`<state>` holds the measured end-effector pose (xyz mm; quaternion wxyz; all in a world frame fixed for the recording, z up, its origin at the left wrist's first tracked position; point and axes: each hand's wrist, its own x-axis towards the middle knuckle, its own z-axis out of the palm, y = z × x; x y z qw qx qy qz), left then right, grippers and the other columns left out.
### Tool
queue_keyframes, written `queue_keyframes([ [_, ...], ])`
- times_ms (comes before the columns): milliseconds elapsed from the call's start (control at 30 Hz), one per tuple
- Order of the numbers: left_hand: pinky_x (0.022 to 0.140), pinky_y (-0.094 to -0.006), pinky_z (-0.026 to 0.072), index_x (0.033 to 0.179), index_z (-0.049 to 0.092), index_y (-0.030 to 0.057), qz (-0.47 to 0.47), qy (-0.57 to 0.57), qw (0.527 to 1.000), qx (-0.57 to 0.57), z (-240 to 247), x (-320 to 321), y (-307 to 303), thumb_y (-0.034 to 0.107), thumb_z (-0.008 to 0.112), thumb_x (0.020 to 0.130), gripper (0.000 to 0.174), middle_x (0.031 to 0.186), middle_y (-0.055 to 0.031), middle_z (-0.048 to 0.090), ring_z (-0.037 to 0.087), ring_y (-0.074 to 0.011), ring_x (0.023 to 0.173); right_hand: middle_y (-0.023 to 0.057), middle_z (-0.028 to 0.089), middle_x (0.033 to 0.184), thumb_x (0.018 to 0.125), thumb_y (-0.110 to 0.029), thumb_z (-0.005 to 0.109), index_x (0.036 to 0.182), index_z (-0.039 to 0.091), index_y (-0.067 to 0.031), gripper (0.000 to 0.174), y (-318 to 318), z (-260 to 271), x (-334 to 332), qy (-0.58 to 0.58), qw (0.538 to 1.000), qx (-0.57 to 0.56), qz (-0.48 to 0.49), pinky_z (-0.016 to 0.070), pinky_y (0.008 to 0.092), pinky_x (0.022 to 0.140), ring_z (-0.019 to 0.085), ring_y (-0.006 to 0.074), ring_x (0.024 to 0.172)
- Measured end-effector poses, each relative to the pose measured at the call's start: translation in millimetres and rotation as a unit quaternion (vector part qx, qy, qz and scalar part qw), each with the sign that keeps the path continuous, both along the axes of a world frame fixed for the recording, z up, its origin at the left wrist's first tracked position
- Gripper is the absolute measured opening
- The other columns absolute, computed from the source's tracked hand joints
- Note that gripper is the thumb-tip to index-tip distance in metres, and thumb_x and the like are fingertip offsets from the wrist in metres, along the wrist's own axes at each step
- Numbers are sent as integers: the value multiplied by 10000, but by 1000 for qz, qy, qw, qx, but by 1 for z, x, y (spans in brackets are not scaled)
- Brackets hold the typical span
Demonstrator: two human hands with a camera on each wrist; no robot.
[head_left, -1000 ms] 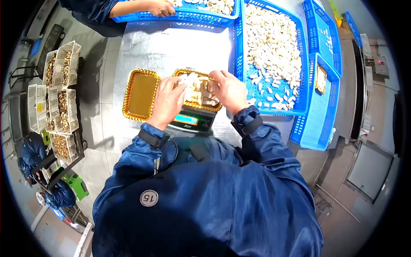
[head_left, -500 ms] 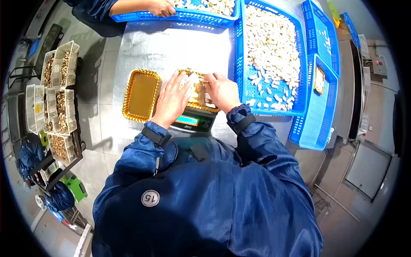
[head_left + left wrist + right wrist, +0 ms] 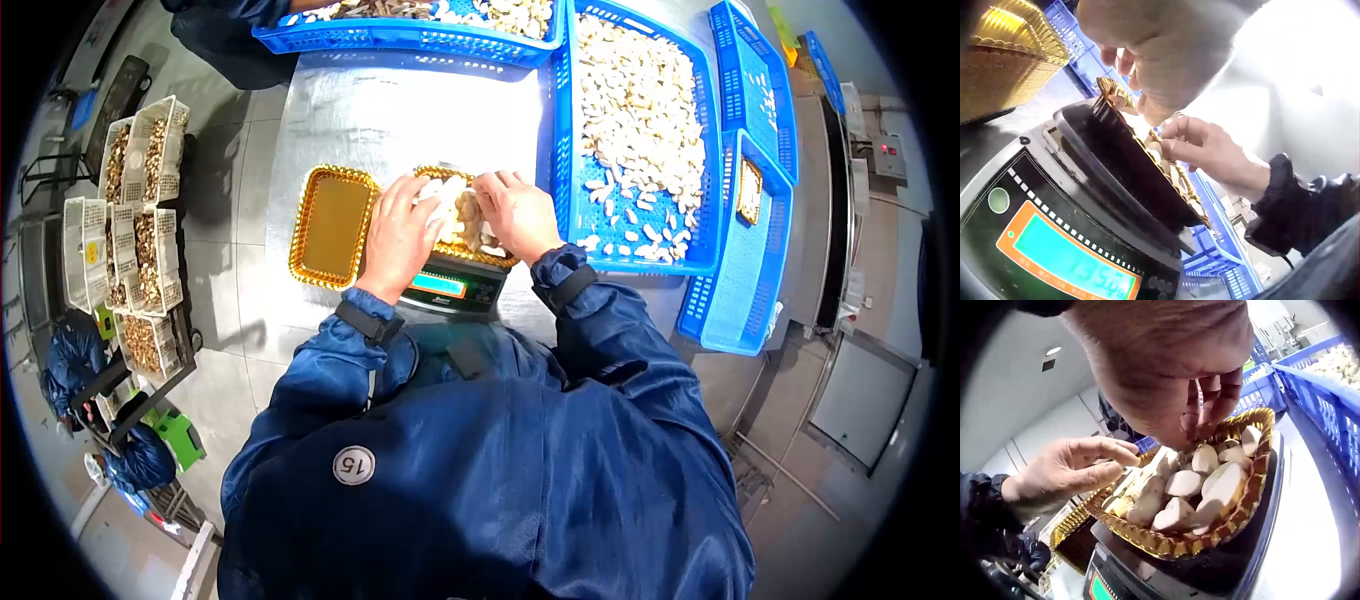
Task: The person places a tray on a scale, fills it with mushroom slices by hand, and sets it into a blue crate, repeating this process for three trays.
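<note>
A gold tray with a scalloped rim sits on a digital scale and holds pale cut mushroom pieces. At the tray's left side is my left hand, its fingers bent loosely over the pieces. In the right wrist view its thumb and forefinger stand apart, fingertips right at the mushrooms. From the right, my right hand reaches over the rim with curled fingers, pinching a mushroom piece that is partly hidden by its fingertips. The scale's lit display has blurred figures.
A second gold tray lies left of the scale. Blue crates with mushrooms stand to the right and at the back. Further right is another blue crate. White baskets stand on a cart beyond the table's left.
My right hand has shifted left, further over the tray. My left fingers straightened, then bent again. The other person's hand at the back crate has gone from sight.
</note>
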<state>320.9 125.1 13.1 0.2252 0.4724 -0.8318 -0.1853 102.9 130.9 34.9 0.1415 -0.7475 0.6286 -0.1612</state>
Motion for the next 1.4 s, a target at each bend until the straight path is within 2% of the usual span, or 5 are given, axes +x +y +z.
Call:
queue_keyframes([
  [500, 1192, -486, 359, 1400, 648, 164, -10, -33, 999, 34, 4, 16, 4, 174, 736, 928, 481, 1539, -138, 505, 397, -354, 1495, 118, 673, 928, 916, -207, 677, 961, 660, -90, 126, 8, -17, 26, -75, 996, -36, 38, 555, 442, 778, 665, 336, 955],
  [600, 1183, -484, 365, 1312, 704, 161, 3, 5, 999, 39, -1, 19, 3, 168, 739, 921, 393, 1517, -133, 522, 408, -358, 1477, 127, 660, 952, 918, -131, 663, 997, 622, -78, 103, 4, 12, 24, -146, 980, 137, 3, 547, 461, 792, 661, 356, 973],
  [867, 1197, -489, 348, 1383, 649, 143, 18, -5, 999, 35, -6, 20, 1, 192, 705, 952, 438, 1533, -140, 509, 406, -359, 1481, 110, 681, 1106, 862, 29, 594, 1042, 682, -94, 235, 0, 11, 12, -144, 989, 14, 29, 543, 465, 896, 644, 372, 1021],
  [1067, 1261, -603, 172, 1646, 321, 206, -52, -152, 984, 81, 2, 13, 3, 359, 612, 1020, 707, 1706, -77, 281, 200, -354, 1585, 124, 708, 994, 897, -177, 698, 1091, 723, -120, 203, 3, 10, 18, -24, 999, 23, 20, 545, 473, 833, 667, 348, 945],
  [1400, 1258, -606, 169, 1612, 392, 177, -45, -130, 989, 58, 1, 11, 7, 405, 609, 1014, 676, 1693, -92, 303, 213, -362, 1574, 123, 718, 957, 951, -240, 667, 1039, 733, -131, 156, 10, 14, 23, -71, 995, 54, -34, 568, 469, 749, 710, 362, 859],
])
